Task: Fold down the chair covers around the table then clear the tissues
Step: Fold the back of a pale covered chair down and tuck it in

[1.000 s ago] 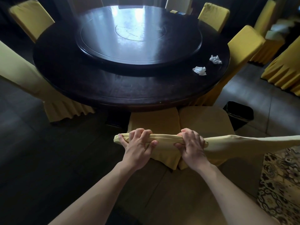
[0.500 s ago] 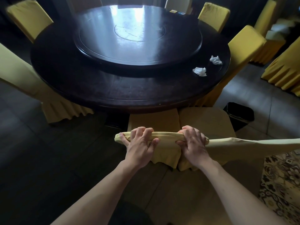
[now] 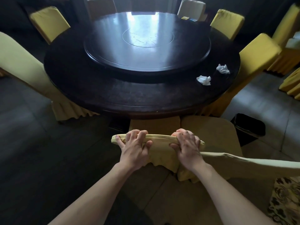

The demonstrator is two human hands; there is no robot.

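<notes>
The round dark wooden table [image 3: 100, 95] fills the view ahead of me, with its glossy turntable [image 3: 146, 46] in the middle. Yellow-covered chairs ring it: at 7 o'clock a pale chair [image 3: 24, 65] has its cover hanging full to the floor, and those at 10 [image 3: 48, 23], 1 [image 3: 227, 21] and 3 o'clock [image 3: 258, 52] are covered too, though I cannot tell if they are folded. So I judge the task to be at an early or middle stage.

At 6 o'clock is my chair, whose rolled yellow fabric cover [image 3: 160, 140] bunches along the back's top edge. My left hand [image 3: 134, 150] and right hand [image 3: 186, 148] are both closed tight on that roll, side by side.

The 2 crumpled white tissues, one [image 3: 203, 80] near the other [image 3: 223, 69], lie untouched at 4 o'clock on the table, so clearing is still ahead. A black bin [image 3: 248, 127] waits on the floor just right of my chair.

Against the frames from a second ago, my grip is the same and the roll sits about where it was; mainly my view has lifted and shifted slightly.
</notes>
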